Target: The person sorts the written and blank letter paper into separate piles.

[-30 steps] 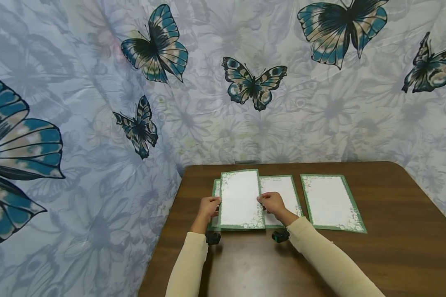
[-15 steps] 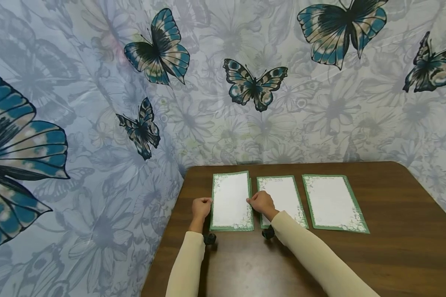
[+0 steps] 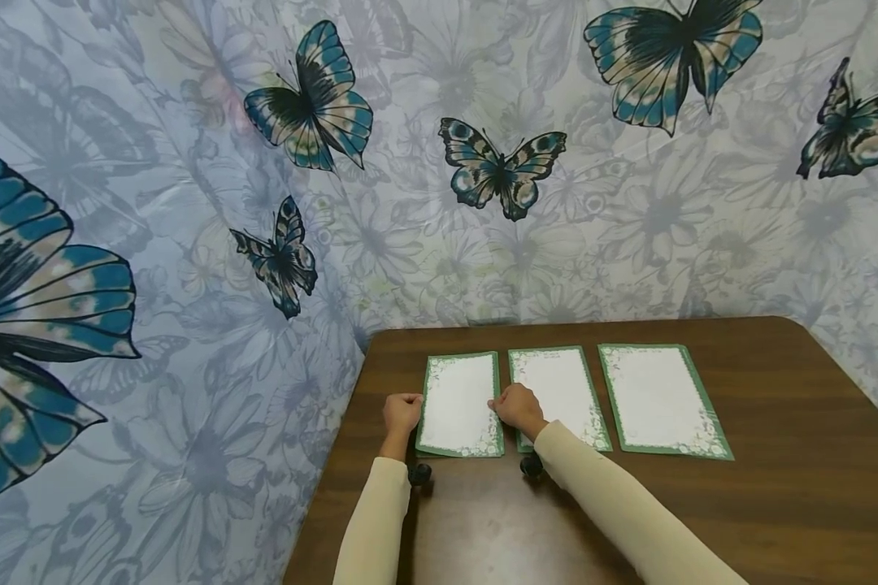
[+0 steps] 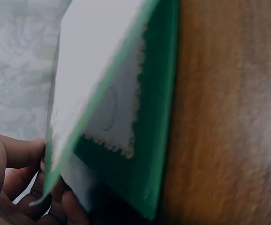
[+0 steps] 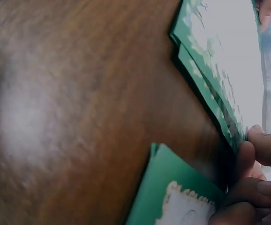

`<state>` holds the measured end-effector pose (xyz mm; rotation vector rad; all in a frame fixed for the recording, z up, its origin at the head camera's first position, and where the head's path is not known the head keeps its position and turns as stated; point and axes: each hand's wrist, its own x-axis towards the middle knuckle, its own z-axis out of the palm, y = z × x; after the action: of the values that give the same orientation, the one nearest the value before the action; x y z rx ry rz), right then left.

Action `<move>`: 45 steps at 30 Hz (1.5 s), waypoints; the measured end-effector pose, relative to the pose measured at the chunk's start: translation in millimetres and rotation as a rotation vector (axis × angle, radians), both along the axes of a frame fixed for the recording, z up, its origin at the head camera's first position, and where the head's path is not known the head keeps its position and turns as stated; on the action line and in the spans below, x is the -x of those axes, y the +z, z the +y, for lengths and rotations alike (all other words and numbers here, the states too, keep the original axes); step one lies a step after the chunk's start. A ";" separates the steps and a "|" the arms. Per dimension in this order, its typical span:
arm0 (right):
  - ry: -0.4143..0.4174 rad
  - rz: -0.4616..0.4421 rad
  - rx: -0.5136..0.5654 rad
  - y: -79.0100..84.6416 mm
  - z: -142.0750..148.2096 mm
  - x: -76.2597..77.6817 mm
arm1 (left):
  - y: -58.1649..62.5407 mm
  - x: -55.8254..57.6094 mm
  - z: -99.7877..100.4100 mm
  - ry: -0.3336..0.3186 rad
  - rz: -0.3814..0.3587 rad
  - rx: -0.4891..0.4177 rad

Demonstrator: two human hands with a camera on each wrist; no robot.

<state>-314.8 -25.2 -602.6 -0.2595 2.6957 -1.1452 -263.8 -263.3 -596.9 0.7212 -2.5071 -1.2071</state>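
Observation:
A white sheet with a green floral border (image 3: 459, 402) lies at the left of the row. My left hand (image 3: 402, 413) pinches its left edge between thumb and fingers, and my right hand (image 3: 518, 409) pinches its right edge. In the left wrist view the sheet stands tilted above another green-bordered sheet (image 4: 159, 140), which shows a white panel with a scalloped edge. The right wrist view shows the held sheet (image 5: 238, 61) over a second one (image 5: 201, 89), their corners slightly offset. Beneath my right hand and forearm, part of the middle sheet (image 3: 556, 386) is hidden.
A third green-bordered sheet (image 3: 662, 398) lies to the right on the brown wooden table (image 3: 768, 487). Black devices sit at both wrists, one by the left sleeve (image 3: 419, 474). Behind the table hangs a butterfly-patterned backdrop (image 3: 410, 244).
Both hands have carried the sheet left, off the middle one, onto the left sheet. Since half a second ago its far edge has come down and nearer; the hands shifted slightly.

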 end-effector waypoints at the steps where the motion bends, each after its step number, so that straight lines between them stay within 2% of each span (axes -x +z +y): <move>1: -0.011 0.002 -0.006 0.0 0.6 0.4 | -0.4 0.9 1.7 0.000 -0.005 0.006; 8: -0.053 0.015 -0.033 -3.9 0.2 0.8 | 2.1 5.3 12.9 0.030 -0.042 0.003; 13: -0.081 0.040 0.002 -4.0 4.1 -2.5 | 2.2 6.7 22.2 0.027 -0.012 -0.027; 18: -0.111 0.073 0.073 -3.1 25.1 -10.3 | -0.4 4.1 36.0 -0.046 0.071 -0.056; 21: -0.129 0.084 0.069 -0.1 50.9 -10.1 | 1.4 1.6 44.8 -0.139 0.080 -0.080; 25: -0.178 0.079 0.063 8.9 96.3 -2.7 | 12.2 0.4 59.6 -0.314 0.026 -0.217; 29: -0.211 0.037 0.092 15.6 138.3 2.9 | 20.2 4.1 78.7 -0.453 -0.050 -0.432; 35: -0.206 -0.075 0.157 15.2 168.5 6.4 | 14.4 12.8 103.8 -0.595 -0.128 -0.658; 37: -0.214 -0.098 0.182 13.4 170.1 6.3 | 11.8 16.5 110.0 -0.611 -0.155 -0.726; 41: -0.235 -0.092 0.189 10.6 167.3 5.5 | 9.5 23.2 118.7 -0.580 -0.191 -0.809; 45: -0.251 -0.087 0.190 11.1 165.8 3.7 | 10.2 27.4 123.0 -0.570 -0.208 -0.803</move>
<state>-318.6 140.6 -591.6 0.1043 2.5991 -1.4488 -291.1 -140.3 -586.7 0.2652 -2.4135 -2.5219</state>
